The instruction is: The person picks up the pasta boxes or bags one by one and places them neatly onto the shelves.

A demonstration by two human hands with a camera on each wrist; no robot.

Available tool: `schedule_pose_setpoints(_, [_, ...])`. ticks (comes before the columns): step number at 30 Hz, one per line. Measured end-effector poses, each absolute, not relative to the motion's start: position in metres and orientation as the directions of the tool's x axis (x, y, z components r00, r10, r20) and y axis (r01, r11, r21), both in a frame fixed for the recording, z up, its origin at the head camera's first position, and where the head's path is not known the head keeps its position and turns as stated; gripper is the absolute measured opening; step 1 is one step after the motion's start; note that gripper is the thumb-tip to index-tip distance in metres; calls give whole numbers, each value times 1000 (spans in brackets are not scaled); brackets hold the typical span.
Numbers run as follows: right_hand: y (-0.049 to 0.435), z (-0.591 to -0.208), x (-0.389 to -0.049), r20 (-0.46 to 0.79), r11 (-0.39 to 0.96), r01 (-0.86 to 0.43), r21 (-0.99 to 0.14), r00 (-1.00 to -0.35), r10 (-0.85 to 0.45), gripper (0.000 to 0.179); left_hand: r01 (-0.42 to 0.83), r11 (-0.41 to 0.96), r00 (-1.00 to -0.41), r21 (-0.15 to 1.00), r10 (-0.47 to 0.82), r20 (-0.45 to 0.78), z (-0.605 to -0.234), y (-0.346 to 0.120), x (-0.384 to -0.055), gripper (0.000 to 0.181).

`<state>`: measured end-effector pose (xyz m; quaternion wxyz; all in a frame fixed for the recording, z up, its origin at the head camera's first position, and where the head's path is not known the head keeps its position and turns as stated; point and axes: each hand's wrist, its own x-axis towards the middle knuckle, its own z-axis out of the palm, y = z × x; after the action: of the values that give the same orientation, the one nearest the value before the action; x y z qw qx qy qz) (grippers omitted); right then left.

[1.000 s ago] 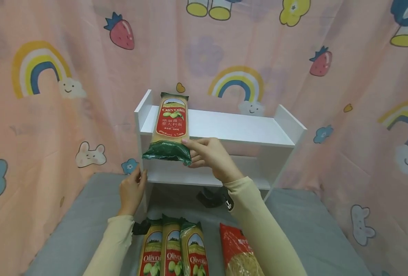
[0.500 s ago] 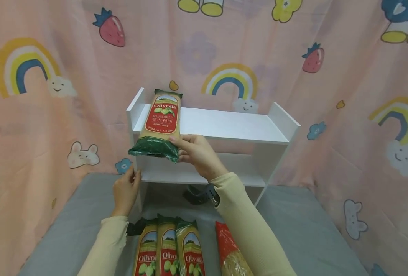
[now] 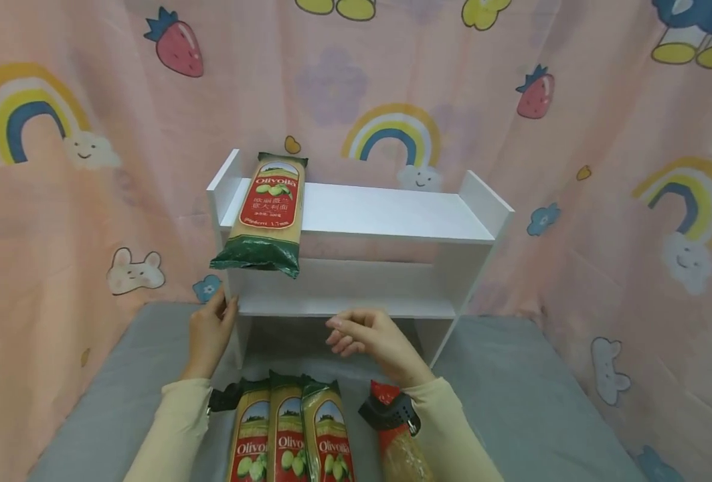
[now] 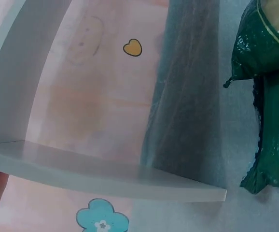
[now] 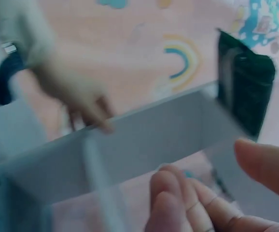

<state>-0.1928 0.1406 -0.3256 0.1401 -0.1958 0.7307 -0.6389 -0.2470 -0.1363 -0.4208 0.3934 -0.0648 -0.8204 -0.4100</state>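
Note:
A spaghetti pack [image 3: 273, 207] with a red Olivoila label lies at the left end of the white shelf's [image 3: 386, 207] top board, its green end jutting past the front edge. My left hand [image 3: 208, 331] grips the shelf's left side panel, with fingers over its edge in the right wrist view. Below the middle board and in front of the shelf, my right hand [image 3: 377, 338] holds nothing; its fingers are loosely bent, and the right wrist view shows thumb and fingers apart. Three more spaghetti packs [image 3: 290, 435] lie side by side on the grey surface between my forearms.
A red pasta bag [image 3: 401, 448] lies on the grey cloth [image 3: 524, 402], partly covered by my right wrist and its black strap [image 3: 386, 410]. A pink patterned curtain [image 3: 356, 73] hangs behind the shelf. The shelf's right side panel [image 3: 482, 207] rises above the top board.
My right hand has let go of the spaghetti pack, which stays on the top board, and has come down toward me. My left hand keeps its grip. The head view has shifted slightly right.

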Motion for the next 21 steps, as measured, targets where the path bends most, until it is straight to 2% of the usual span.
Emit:
schedule_pose_setpoints(4, [155,-357,-173,-55,137,-8,-991,-891,-452,31,396,656,-705,642,-231,671,-420,-136,-244,34])
schedule_pose_setpoints(9, [171,-392,-153,-159,151,103,-983,-891,-426,31,410,661,-686,628,-230,690,-421,-136,-243,29])
schedule_pose_setpoints(13, [176,-414,-138,-214,171,158,-972,-894,-394,28,414,677,-673,609,-223,706,-420,-137,-243,28])
schedule_pose_setpoints(21, [178,-452,-109,-295,147,258,-955,-887,-356,34,399,702,-661,590,-225,716,-422,-137,-247,28])
